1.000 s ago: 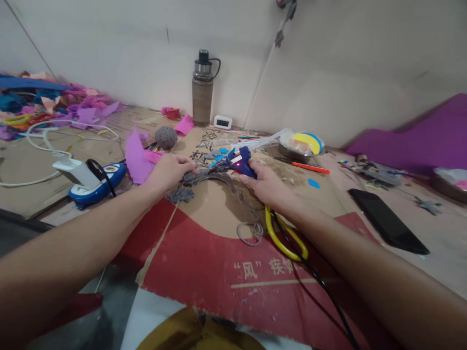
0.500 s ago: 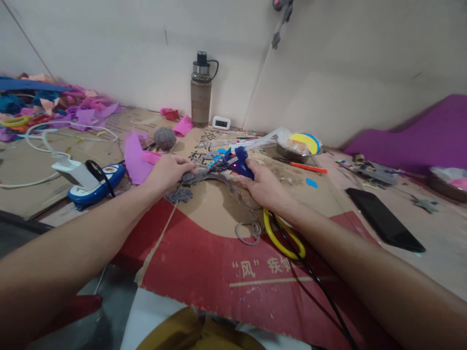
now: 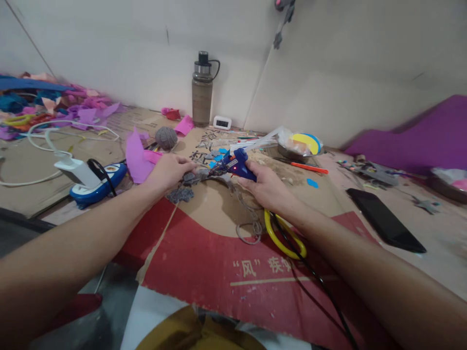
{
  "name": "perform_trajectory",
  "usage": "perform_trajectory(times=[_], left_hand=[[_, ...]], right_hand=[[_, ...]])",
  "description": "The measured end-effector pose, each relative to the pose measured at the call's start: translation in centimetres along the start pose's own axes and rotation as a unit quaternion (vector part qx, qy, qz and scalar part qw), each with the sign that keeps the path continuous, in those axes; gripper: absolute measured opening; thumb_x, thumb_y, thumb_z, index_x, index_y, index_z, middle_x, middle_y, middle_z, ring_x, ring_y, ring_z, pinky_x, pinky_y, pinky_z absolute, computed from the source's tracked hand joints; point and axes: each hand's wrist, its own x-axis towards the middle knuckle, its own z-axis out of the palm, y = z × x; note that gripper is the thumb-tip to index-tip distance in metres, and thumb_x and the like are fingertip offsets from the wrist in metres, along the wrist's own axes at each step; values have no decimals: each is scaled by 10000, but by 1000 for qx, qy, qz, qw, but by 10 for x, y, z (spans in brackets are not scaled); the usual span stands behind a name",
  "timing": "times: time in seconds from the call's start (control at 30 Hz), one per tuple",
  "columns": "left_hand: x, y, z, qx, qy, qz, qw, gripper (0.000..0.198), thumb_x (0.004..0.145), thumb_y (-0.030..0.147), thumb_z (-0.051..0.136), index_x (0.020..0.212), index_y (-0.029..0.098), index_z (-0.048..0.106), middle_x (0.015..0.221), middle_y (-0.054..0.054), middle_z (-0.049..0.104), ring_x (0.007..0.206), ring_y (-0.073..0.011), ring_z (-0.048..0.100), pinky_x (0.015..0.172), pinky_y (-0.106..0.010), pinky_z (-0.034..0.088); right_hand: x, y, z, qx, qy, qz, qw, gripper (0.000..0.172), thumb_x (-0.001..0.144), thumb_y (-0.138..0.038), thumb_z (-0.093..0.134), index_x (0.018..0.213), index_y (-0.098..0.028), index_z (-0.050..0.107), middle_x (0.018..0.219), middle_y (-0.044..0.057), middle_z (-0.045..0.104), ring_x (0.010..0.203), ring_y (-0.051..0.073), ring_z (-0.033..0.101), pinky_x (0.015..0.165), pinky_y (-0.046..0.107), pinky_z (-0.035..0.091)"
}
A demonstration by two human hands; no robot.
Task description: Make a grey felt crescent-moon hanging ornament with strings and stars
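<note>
My right hand is wrapped round a blue hot glue gun, its red light lit and its nozzle pointing left. The nozzle meets a grey felt and yarn strip that curves over the cardboard. My left hand pinches the strip's left end, fingertips partly hidden. Beside it lies a ragged grey felt piece. A loose strand of grey yarn trails down to the right. Near my right wrist is a yellow scissor handle.
A grey yarn ball, water bottle and white clock stand at the back. On the left is a blue power strip with a charger. A phone lies right. The gun's black cord runs toward me.
The glue gun's nozzle has dipped slightly lower and left along the grey strip. My left hand has barely moved, and the whole view has shifted a little.
</note>
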Motion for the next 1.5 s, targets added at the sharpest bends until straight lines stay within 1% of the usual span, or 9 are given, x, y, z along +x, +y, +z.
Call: perform_trajectory(times=[0.23, 0.4, 0.57, 0.77, 0.9, 1.03, 1.13, 1.33, 1.5], left_hand=[[0, 1, 0, 13, 1, -4, 1000, 311, 714, 432, 608, 753, 159, 751, 622, -33, 652, 456, -91, 351, 474, -260, 243], [0, 3, 0, 14, 0, -1, 1000, 314, 716, 441, 611, 733, 159, 746, 591, -27, 631, 469, -95, 363, 479, -256, 249], [-2, 4, 0, 9, 0, -11, 1000, 307, 715, 441, 613, 730, 164, 744, 602, -24, 630, 470, -95, 355, 481, -262, 243], [-3, 5, 0, 11, 1, -11, 1000, 269, 719, 403, 607, 705, 171, 742, 630, -25, 648, 497, -104, 396, 509, -268, 277], [-2, 3, 0, 8, 3, -16, 1000, 275, 706, 425, 616, 695, 179, 738, 592, -13, 628, 477, -101, 374, 489, -264, 258], [-1, 2, 0, 6, 1, -13, 1000, 268, 706, 416, 614, 701, 179, 738, 575, -11, 618, 461, -94, 356, 475, -257, 241], [-2, 3, 1, 3, 6, -14, 1000, 269, 709, 407, 611, 713, 171, 741, 594, -21, 633, 468, -95, 365, 475, -257, 245], [0, 1, 1, 13, -1, -9, 1000, 280, 713, 420, 610, 721, 172, 739, 625, -28, 645, 456, -90, 355, 471, -258, 242], [1, 1, 1, 10, -4, -13, 1000, 297, 710, 434, 616, 738, 166, 740, 646, -40, 656, 458, -90, 357, 474, -256, 254]], right_hand=[[0, 1, -1, 17, 14, 22, 1000, 410, 819, -255, 561, 1215, -149, 584, 1164, 100, 657, 1065, 268, 602, 964, 447, 443], [1, 0, -1, 19, 6, 19, 1000, 346, 820, -241, 566, 1149, -146, 616, 1110, 96, 677, 1017, 258, 616, 942, 447, 454], [3, 4, 1, -1, 9, 10, 1000, 346, 837, -253, 560, 1157, -130, 604, 1095, 101, 679, 968, 249, 628, 892, 429, 481], [-4, -5, 3, -103, 21, -46, 993, 350, 865, -294, 538, 1187, -177, 611, 1184, 119, 652, 1123, 287, 578, 970, 455, 437], [-9, -9, 3, -132, 28, -61, 989, 361, 869, -300, 531, 1209, -201, 604, 1219, 110, 639, 1177, 290, 550, 1005, 453, 416], [-7, -5, 1, -141, 30, -42, 989, 426, 878, -316, 505, 1264, -145, 555, 1264, 146, 607, 1170, 302, 553, 993, 455, 422], [-4, -1, 1, -109, 25, -14, 994, 448, 876, -327, 493, 1279, -134, 532, 1234, 145, 621, 1117, 292, 584, 961, 443, 445], [-1, 2, -2, -52, 26, 41, 997, 466, 843, -301, 515, 1271, -118, 530, 1249, 145, 610, 1167, 279, 555, 1010, 422, 410], [-1, 4, -3, -41, 20, 42, 998, 427, 838, -289, 517, 1229, -125, 558, 1166, 137, 648, 1101, 279, 584, 981, 430, 423]])
